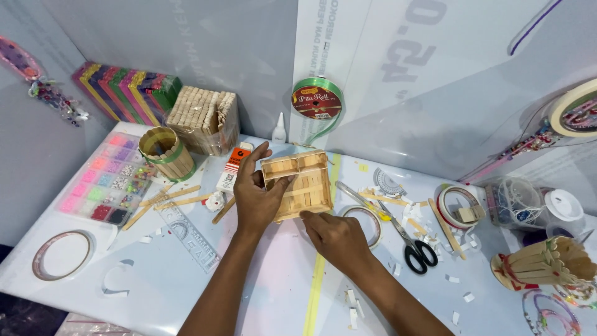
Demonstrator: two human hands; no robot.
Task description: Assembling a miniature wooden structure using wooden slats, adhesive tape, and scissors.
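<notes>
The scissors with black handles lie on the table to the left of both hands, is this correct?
Not quite. In the head view the scissors with black handles lie on the table to the right of both hands, beyond the right hand, not to the left.

orange-white glue box (232, 167), round red ribbon label (316, 103)

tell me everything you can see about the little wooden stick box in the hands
The wooden stick box is a small open-topped tray built from pale flat craft sticks laid side by side, with low walls and a divider making compartments at its far end. It looks like bare, unpainted wood. It is tilted, its open side facing the camera, above the white table. The left hand grips its left side, thumb over the wall, and the right hand touches its lower right corner.
</notes>
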